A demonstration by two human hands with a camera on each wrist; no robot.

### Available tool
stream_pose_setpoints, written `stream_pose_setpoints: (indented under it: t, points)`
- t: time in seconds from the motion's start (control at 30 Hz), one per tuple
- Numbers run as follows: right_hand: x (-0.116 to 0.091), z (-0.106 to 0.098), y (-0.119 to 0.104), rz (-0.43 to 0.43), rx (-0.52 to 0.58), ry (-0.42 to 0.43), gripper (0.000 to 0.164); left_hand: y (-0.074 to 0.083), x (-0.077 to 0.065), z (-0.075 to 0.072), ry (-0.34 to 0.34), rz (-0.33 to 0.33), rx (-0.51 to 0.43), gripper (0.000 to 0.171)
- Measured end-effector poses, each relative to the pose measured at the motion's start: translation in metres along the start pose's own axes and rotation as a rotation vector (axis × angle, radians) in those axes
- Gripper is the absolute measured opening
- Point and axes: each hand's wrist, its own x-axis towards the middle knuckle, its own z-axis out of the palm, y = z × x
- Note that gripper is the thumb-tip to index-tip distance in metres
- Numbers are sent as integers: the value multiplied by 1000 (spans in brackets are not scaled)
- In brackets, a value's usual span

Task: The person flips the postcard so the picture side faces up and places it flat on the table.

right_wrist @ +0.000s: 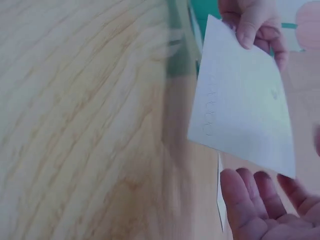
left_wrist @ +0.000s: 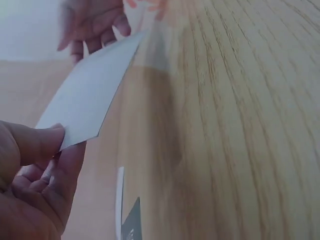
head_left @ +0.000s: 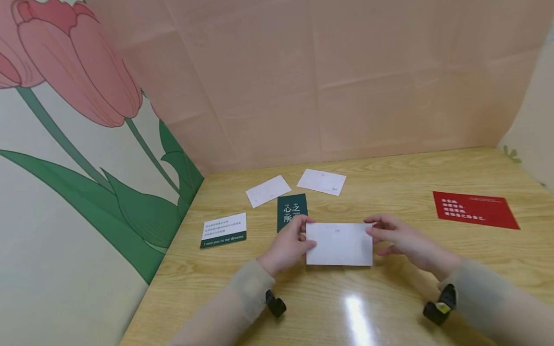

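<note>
A white card [head_left: 339,244] is held up above the table, its face blank but for faint small print. My left hand [head_left: 289,244] pinches its left edge, thumb in front and fingers behind, which the left wrist view shows clearly at the thumb [left_wrist: 42,142]. At the card's other end is my right hand [head_left: 396,238], its fingers spread and loosely bent. In the right wrist view the fingers [right_wrist: 240,195] lie beside the card's near edge, one fingertip at the corner, and no grip shows. A dark green card [head_left: 292,209] with white characters lies partly hidden behind the left hand.
Two white cards, one at the back left [head_left: 268,191] and another at the back middle [head_left: 321,181], lie on the wooden table [head_left: 389,187]. A white-and-green card [head_left: 223,230] lies left, a red card [head_left: 476,210] right. Walls stand behind and left.
</note>
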Motion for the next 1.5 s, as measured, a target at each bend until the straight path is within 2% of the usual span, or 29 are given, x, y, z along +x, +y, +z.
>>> stream_pose_setpoints:
  t: [0.1,0.2,0.3,0.47,0.57,0.7,0.8,0.9,1.0,1.07,1.13,1.2,1.27,1.33,1.43,1.5]
  points:
    - [-1,-3,-2,34,62,12,69,5,-6,-4,9,66,121,49]
    - [-1,-5,-1,74,108,11,73,9,-12,-6,11,183,246,50]
    - [0,-5,2,111,159,-32,78,10,-17,-7,27,352,386,44]
    - [1,-2,8,116,258,-142,85,8,-20,-9,88,674,609,21]
    - [1,-1,7,129,309,-143,83,5,-21,-10,123,818,694,17]
    - [2,0,5,147,344,-130,83,3,-22,-10,156,921,801,23]
    - [3,1,6,133,383,-154,82,2,-22,-9,155,964,868,21]
    - [3,3,5,116,432,-170,88,0,-21,-9,136,993,899,17]
    - [3,4,3,96,438,-158,96,-2,-20,-9,134,1004,906,17]
    - [3,5,2,79,413,-135,96,-4,-19,-9,144,999,899,19]
    - [2,5,0,62,377,-107,95,-5,-18,-9,153,971,878,23]
    - [1,6,-2,45,344,-83,93,-7,-17,-9,159,912,837,28]
    - [1,7,-3,32,322,-65,91,-10,-16,-8,169,828,759,34]
    - [1,8,-4,22,301,-49,89,-11,-16,-7,194,713,636,37]
    - [1,9,-4,4,251,-24,86,-10,-15,-6,220,500,338,37]
    - [1,10,-4,-8,209,-11,86,-9,-13,-4,212,347,118,33]
